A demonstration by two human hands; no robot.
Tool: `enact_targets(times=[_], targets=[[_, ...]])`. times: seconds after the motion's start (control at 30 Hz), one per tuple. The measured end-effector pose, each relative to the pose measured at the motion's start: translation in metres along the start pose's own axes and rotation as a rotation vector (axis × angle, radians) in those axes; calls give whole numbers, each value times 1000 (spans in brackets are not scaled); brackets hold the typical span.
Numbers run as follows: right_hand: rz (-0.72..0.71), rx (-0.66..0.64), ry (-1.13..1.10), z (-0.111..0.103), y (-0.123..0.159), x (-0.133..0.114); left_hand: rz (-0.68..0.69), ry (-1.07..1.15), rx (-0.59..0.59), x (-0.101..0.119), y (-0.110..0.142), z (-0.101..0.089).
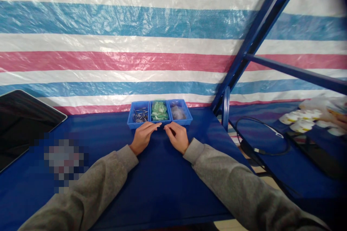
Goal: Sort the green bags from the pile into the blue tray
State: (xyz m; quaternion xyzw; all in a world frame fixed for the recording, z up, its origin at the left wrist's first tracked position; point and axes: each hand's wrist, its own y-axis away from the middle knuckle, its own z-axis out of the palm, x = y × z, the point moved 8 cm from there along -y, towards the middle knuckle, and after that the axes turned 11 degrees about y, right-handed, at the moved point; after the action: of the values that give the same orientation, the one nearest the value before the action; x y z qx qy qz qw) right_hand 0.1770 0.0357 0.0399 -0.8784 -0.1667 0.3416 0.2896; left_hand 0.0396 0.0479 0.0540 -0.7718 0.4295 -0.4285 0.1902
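Note:
Just in front of a blue three-part bin [130, 124], my left hand [142, 137] and my right hand [177, 137] face each other with a narrow gap between their fingertips. The left fingers point to the right, pressed together with the thumb. On the right, the fingers curl in against the thumb. Anything pinched in either hand is too small to make out. The bin's left compartment has loose metal pieces [140, 115], thin and shiny. Green plastic packets [159, 111] fill the middle one. Clear plastic bags [177, 112] lie in the right one.
A dark flat screen [24, 126] lies at the left of the blue table [162, 187]. A blue metal frame [251, 48] rises on the right. Beyond it, another table bears a black cable [260, 153] and white rolls [302, 124]. A striped sheet [135, 61] hangs behind.

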Motion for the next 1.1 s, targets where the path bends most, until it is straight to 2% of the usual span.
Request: enact_targets(times=[0.17, 0.33, 0.5, 0.63, 0.93, 1.1], targets=[[-27, -31, -13, 3, 0, -4, -52, -18, -3, -11, 3, 5], [-107, -111, -6, 10, 2, -10, -15, -19, 39, -5, 3, 3], [-54, -48, -39, 5, 0, -5, 4, -54, 68, 3, 0, -3], [-52, -57, -29, 5, -1, -5, 10, -43, 72, 5, -1, -4], [-199, -250, 129, 27, 5, -11, -6, -28, 104, 7, 1, -7], [-256, -315, 233, 35, 8, -13, -80, 22, 105, 4, 2, -8]])
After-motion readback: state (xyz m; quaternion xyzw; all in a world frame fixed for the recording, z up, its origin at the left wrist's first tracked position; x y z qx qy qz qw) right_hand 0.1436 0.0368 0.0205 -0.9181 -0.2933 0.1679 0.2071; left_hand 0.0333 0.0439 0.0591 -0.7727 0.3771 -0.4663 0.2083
